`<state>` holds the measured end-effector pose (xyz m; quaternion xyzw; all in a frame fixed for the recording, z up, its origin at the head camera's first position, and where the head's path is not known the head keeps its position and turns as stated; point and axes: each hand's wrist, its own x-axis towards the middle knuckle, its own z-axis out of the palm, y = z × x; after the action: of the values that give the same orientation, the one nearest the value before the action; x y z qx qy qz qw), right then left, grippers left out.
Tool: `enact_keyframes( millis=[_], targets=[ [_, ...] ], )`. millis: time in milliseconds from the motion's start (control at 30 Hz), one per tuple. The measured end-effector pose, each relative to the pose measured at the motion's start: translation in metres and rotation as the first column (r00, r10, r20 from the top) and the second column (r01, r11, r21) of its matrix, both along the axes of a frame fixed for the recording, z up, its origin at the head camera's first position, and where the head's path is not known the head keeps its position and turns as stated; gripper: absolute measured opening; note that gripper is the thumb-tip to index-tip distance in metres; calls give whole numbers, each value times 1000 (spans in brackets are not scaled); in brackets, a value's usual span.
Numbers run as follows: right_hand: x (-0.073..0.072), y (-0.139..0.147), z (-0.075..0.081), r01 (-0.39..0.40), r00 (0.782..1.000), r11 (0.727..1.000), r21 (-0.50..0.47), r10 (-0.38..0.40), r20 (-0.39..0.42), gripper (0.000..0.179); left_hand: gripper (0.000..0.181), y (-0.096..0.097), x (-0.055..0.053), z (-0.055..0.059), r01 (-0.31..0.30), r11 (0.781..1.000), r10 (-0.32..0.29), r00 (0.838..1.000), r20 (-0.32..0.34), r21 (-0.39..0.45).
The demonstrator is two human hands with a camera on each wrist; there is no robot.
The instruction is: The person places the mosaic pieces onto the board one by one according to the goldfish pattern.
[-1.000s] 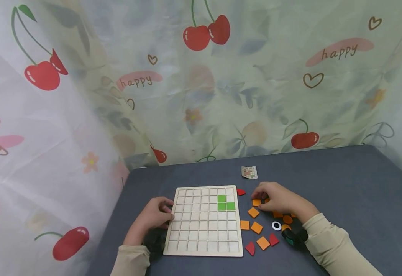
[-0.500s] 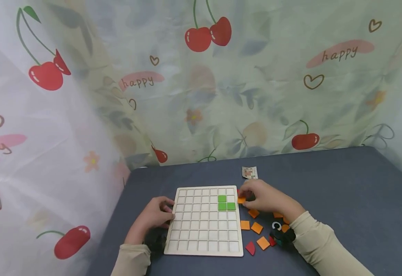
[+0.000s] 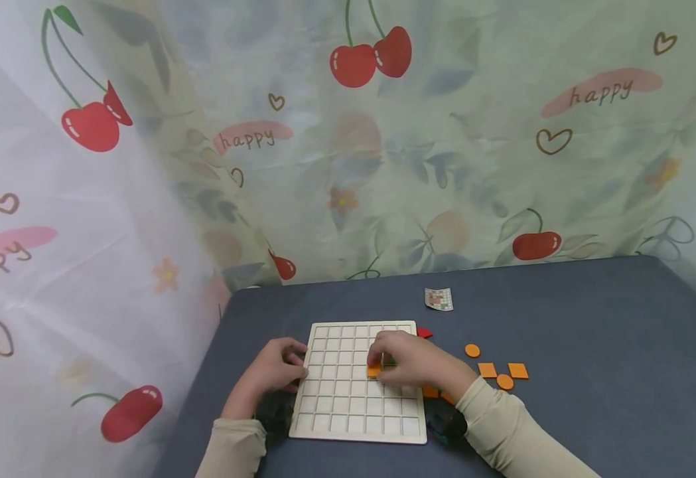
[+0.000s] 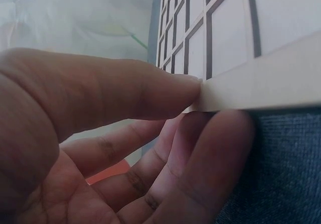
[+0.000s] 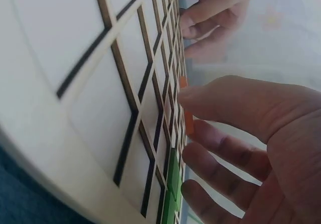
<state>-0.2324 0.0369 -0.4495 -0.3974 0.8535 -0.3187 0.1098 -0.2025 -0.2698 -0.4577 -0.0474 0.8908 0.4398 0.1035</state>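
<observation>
A pale wooden grid board [image 3: 336, 423] lies on the dark table. My left hand [image 3: 277, 366] pinches its left edge, thumb [image 4: 170, 91] on the rim and index finger below it. Over the right part of the board, my right hand [image 3: 410, 358] holds an orange square tile [image 3: 374, 370] between thumb and fingers, low over the cells. In the right wrist view the orange tile [image 5: 188, 122] stands tilted at the thumb tip, close to the grid. Green square tiles [image 5: 172, 179] sit in cells beside it, mostly hidden by the right hand in the head view.
Right of the board lie orange square tiles [image 3: 517, 370] and orange round tiles [image 3: 472, 350]. A red piece [image 3: 424, 332] is by the board's upper right edge. A small printed card [image 3: 438, 299] lies behind. A patterned curtain [image 3: 383, 186] hangs at the table's back edge.
My right hand has carried the orange square tile leftward from the loose pieces to over the board. My left hand has stayed at the board's left edge.
</observation>
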Motion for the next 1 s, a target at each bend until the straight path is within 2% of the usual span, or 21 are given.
enact_keyframes(
  millis=[233, 600, 767, 1000],
  targets=[
    [-1, -6, -4, 31, 999, 998, 57, -29, -30, 18, 42, 0, -3, -1, 10, 1000, -10, 1000, -8, -1],
    [0, -2, -4, 16, 999, 999, 50, -13, -51, 16, 42, 0, -1, -2, 6, 1000, -6, 1000, -3, -5],
    [1, 25, 3, 40, 997, 999, 35, -38, -64, 14, 42, 1, -1, -1, 6, 1000, -6, 1000, -9, -4],
    [1, 95, 6, 117, 992, 993, 10, -116, -55, 13, 42, 1, 1, 0, 12, 1000, -12, 1000, -14, 4]
  ],
)
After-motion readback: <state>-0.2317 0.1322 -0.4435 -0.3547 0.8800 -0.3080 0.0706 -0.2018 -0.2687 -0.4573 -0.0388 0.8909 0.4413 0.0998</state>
